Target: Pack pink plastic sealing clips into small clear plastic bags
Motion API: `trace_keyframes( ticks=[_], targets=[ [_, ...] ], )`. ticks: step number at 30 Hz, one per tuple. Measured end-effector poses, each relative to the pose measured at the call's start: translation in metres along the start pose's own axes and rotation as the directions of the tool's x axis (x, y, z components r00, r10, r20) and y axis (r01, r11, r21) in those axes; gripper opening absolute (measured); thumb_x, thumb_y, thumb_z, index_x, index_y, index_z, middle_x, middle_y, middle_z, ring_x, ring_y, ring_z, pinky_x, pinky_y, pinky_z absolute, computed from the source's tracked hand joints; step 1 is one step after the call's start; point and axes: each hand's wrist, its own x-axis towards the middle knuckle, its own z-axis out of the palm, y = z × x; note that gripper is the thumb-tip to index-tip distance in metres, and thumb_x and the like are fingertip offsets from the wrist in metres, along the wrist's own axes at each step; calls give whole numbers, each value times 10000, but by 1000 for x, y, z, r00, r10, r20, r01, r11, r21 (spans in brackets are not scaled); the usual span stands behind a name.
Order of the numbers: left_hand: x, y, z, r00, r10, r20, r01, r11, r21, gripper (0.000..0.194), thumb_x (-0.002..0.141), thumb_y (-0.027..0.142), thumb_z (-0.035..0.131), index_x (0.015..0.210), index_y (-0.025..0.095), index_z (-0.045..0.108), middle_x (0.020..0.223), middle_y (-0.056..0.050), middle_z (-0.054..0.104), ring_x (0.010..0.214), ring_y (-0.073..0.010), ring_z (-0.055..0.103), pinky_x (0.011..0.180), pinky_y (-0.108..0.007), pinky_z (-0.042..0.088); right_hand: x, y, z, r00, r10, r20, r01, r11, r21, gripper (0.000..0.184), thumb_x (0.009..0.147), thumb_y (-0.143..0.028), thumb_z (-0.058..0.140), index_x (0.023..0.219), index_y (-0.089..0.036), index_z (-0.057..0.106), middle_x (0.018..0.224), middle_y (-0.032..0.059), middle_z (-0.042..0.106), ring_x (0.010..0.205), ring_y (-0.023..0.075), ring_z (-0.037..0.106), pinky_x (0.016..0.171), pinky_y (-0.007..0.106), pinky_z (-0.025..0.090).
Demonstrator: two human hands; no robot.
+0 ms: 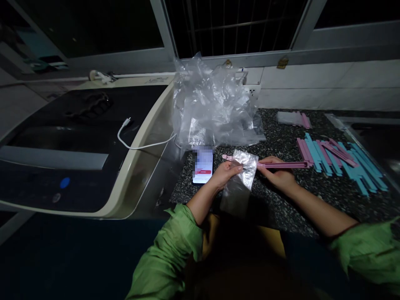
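Note:
My left hand (225,174) pinches a small clear plastic bag (246,160), thumb lying across its front. The bag hangs down toward the counter's front edge. A long pink bag clip (286,165) is gripped near the bag's right edge by my right hand (279,177), its far end sticking out to the right. Another pink end (227,157) pokes out left of the bag; the bag hides whether it belongs to the same clip. Several loose pink and blue bag clips (328,156) lie to the right of my right hand.
A lit phone (203,164) lies left of my left hand. Behind it is a heap of clear plastic bags (215,104). A washing machine (62,146) with a white cable (140,147) stands left. A small packet (292,119) lies at the back of the speckled counter (271,135).

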Motion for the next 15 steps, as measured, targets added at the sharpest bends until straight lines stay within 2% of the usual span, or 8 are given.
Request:
trace_keyframes(
  ticks=[8,15],
  targets=[
    [-3,1,0,998,-69,13,69,996,-53,449,426,371,851,748,101,694,667,-37,676,642,-141,587,748,-280,408,-2,0,2,998,10,56,-9,1000,-16,221,788,-433,582,749,-222,634,734,43,665,700,192,622,672,362,529],
    [0,-2,-1,990,-125,-59,116,983,-145,482,429,456,830,709,96,677,615,-47,668,561,-152,590,655,-296,437,-2,-2,2,997,17,74,-17,1000,-3,197,783,-409,591,749,-219,633,732,42,666,700,190,626,679,357,530]
  ],
)
